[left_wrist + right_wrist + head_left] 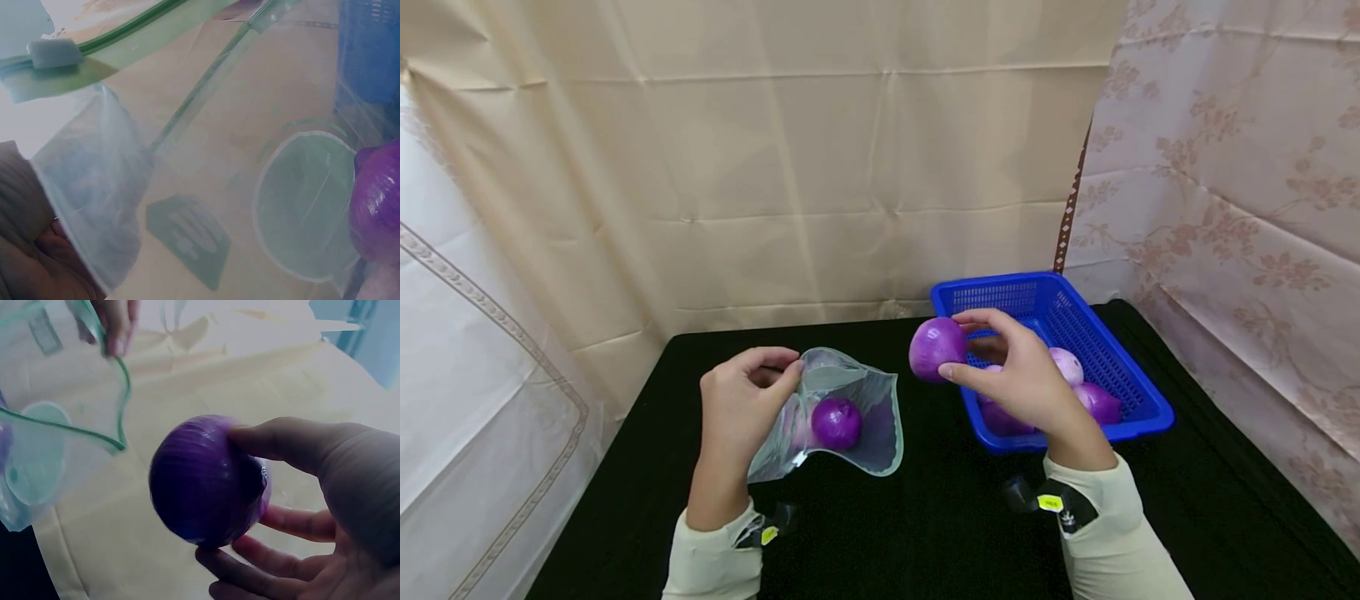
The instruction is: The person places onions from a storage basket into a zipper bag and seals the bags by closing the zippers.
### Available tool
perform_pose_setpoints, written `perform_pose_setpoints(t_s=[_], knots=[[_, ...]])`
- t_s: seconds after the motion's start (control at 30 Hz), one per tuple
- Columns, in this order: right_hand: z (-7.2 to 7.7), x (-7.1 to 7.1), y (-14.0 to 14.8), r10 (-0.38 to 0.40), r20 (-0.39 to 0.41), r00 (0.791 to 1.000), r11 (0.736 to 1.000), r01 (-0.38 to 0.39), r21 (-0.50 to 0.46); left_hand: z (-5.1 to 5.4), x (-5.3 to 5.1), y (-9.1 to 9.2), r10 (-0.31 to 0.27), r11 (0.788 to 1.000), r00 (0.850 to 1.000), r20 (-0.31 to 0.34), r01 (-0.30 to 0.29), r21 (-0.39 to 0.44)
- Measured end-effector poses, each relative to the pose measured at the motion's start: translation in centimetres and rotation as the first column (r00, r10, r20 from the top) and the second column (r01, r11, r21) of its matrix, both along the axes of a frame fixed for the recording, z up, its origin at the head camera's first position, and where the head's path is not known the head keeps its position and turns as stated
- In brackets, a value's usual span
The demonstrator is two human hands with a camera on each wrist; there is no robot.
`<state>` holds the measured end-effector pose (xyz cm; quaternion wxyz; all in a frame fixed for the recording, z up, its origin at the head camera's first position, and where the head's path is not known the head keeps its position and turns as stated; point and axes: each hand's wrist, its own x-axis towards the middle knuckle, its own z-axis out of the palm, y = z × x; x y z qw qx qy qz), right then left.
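White cloth (482,400) hangs at the far left, with a fancy stripe running down it. Next comes a plain tan curtain (850,167), full of folds, behind the black counter (917,525).

On the left side of the counter is the person's left hand (741,408), poking out of a pale sleeve (711,562). Its fingers pinch the top edge of a see-through bag (880,433). The bag's mouth gapes wide, and one shiny purple onion (837,423) sits inside it. (The left wrist view shows a little whitish slider (55,53) on the bag's green zip strip!)

Just right of the bag, with a gap between them, a big purple onion (937,350) is held up near the left edge of the basket. The right hand (1015,371) has it, with the thumb on one side and the other fingers on the other side, gripping it.

Behind and beside that hand is a blue basket (1131,396) with lots of tiny holes. More onions (1097,404) lie in it, some purple and one paler, partly hidden by the hand. At the far right hangs a pink curtain (1262,208) with flowers on it.
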<state>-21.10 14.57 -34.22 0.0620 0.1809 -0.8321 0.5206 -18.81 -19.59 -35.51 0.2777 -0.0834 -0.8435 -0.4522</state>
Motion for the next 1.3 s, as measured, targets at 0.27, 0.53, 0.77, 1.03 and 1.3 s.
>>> perform_pose_setpoints(t_s=[0.27, 0.53, 0.77, 1.03, 1.3], knots=[[-0.4, 2.0, -2.9, 0.021, -0.25, 0.968, 0.998, -0.005, 0.062, 0.2, -0.1, 0.3, -0.01, 1.0, 1.0, -0.024, 0.01, -0.003], [-2.0, 3.1, -6.6, 0.133, -0.308, 0.942, 0.981, -0.08, 0.178, 0.2, 0.0, 0.3, -0.013, 1.0, 1.0, -0.029, 0.012, -0.002], [-2.8, 3.5, -7.8, 0.198, -0.282, 0.939, 0.974, -0.154, 0.169, 0.2, 0.0, 0.3, -0.011, 1.0, 1.0, -0.018, 0.011, 0.002], [-2.2, 3.2, -6.6, 0.205, -0.352, 0.913, 0.974, -0.153, 0.17, 0.0, -0.1, 0.2, 0.009, 1.0, 1.0, -0.016, -0.009, -0.009], [-1.0, 1.1, -3.0, 0.112, -0.314, 0.943, 0.948, -0.007, 0.317, 0.0, 0.1, 0.2, 0.012, 1.0, 1.0, -0.016, -0.012, -0.002]])
